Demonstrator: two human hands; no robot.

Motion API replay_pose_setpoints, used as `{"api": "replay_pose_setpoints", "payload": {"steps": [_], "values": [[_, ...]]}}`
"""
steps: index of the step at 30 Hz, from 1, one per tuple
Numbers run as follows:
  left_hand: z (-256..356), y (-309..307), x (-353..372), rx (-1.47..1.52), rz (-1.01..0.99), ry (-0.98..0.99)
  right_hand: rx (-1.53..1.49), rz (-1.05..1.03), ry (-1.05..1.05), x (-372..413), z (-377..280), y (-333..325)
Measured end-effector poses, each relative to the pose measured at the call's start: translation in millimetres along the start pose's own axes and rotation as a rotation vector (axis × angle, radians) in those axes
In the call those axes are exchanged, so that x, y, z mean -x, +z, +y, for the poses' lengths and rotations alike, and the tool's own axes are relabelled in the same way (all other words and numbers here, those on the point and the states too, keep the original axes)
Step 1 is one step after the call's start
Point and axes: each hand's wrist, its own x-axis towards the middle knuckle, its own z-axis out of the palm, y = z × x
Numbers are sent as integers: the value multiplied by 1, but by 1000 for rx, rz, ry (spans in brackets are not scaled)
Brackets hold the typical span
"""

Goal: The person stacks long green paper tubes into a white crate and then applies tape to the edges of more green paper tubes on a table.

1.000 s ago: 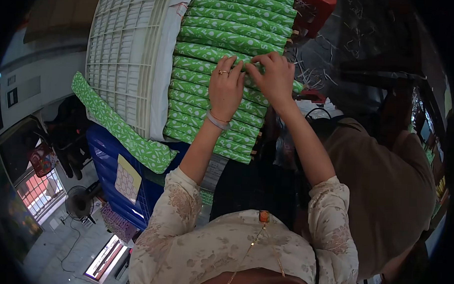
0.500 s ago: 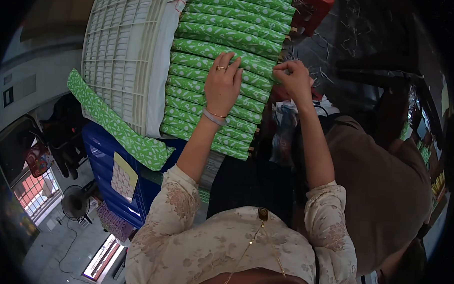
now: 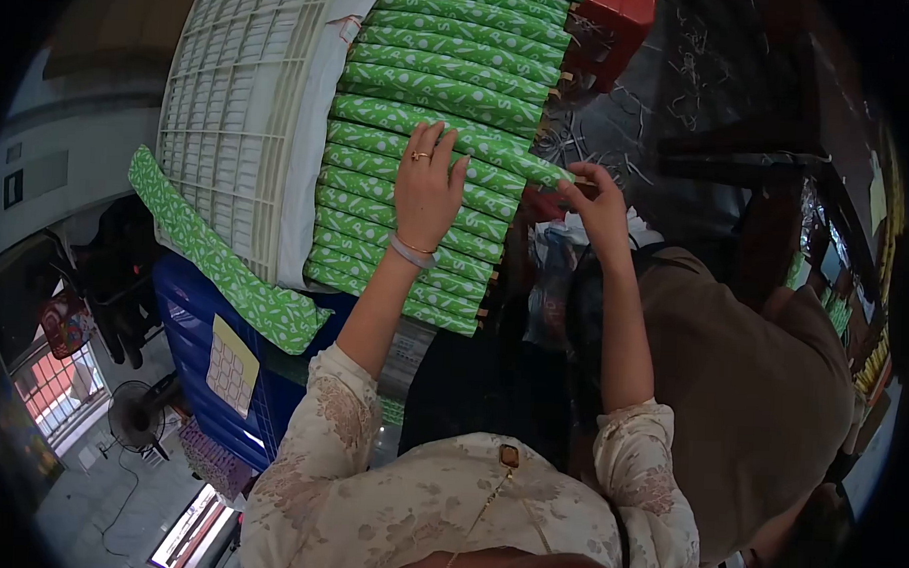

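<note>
Several long green packets (image 3: 407, 197) with white printing lie side by side in a row. My left hand (image 3: 427, 198) rests on them, fingers stretched out and a ring on one. One green packet (image 3: 541, 167) sticks out to the right past the others. My right hand (image 3: 603, 217) grips the tip of that packet between thumb and fingers. Small brown ends show at the right edge of several packets. What is inside the wrappers is hidden.
A cream plastic basket (image 3: 225, 106) with a white liner adjoins the packets. A separate green packet (image 3: 225, 261) droops over a blue container (image 3: 188, 315). A red crate (image 3: 611, 34) stands at the upper right. A person in brown (image 3: 731, 384) is close by on my right.
My right hand has moved a little down and right relative to the row, and one packet now juts out toward it. The whole view has shifted slightly; my left hand stays on the packets.
</note>
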Motion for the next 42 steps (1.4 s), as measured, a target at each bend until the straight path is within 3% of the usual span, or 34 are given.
{"api": "replay_pose_setpoints", "payload": {"steps": [6,10,11,14,20,22,24,29,34,42], "values": [[-12,-4,-4,-78,52,-113,5,-17,-152,-13,5,33],[-20,-8,-11,-87,24,-73,208,-99,-193,-21,-11,31],[-22,-9,-13,-93,-9,-76,176,-51,-194,-29,-7,28],[-27,-7,-26,-65,-9,-37,273,213,-455,-53,-23,25],[-45,7,-60,-132,-46,-45,703,460,-531,-82,-56,68],[-51,11,-60,-175,-99,-44,645,368,-441,-88,-61,84],[-55,14,-58,-221,-158,-38,764,545,-619,-92,-64,100],[-56,16,-53,-212,-176,-46,797,481,-492,-104,-57,116],[-55,17,-53,-241,-172,-55,610,456,-236,-106,-67,116],[-54,14,-54,-265,-184,-74,561,433,-167,-105,-68,105]]}}
